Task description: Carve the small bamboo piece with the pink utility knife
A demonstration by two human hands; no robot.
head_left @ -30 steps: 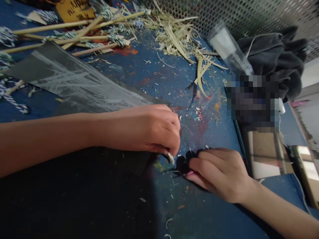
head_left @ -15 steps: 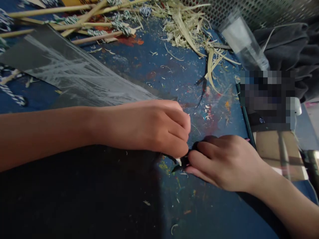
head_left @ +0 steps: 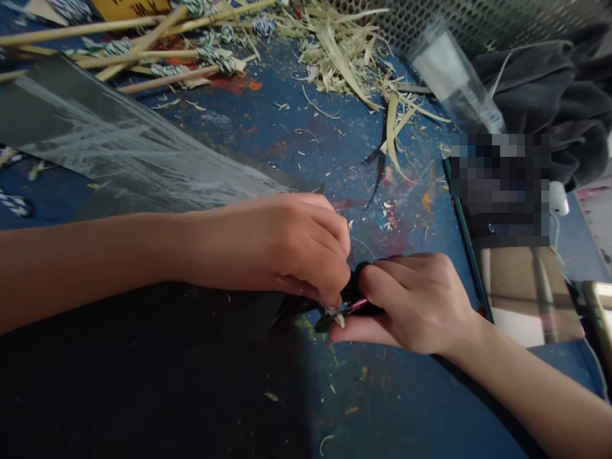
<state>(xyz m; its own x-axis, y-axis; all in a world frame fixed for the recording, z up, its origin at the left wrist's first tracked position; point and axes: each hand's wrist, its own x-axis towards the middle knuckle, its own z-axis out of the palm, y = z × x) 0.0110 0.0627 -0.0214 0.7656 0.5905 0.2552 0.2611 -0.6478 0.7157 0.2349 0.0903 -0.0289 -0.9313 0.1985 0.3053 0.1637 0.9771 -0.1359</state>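
Note:
My left hand [head_left: 296, 248] is closed in a pinch, and from under its fingertips pokes the pale end of a small stick [head_left: 340, 319]. My right hand [head_left: 421, 303] is wrapped round a small dark knife [head_left: 356, 306] with a pink strip along it; most of it is hidden by the fingers. Its thin dark tip lies against the stick's pale end, above the right thumb. Both hands are low over the table, close together. A black sheet [head_left: 201, 370] lies below the left forearm, and a scratched grey sheet [head_left: 157, 140] extends beyond it.
Curled wood shavings [head_left: 335, 48] are heaped at the back of the paint-stained blue table [head_left: 382, 395]. Bamboo sticks [head_left: 115, 60] bound with patterned cord lie at the upper left. On the right are a clear plastic packet [head_left: 456, 76], dark cloth [head_left: 535, 89] and a brown cardboard piece [head_left: 521, 287].
My right thumb has stretched out along the stick's end, and more of the knife's pink strip shows between my hands. The whole view has shifted slightly.

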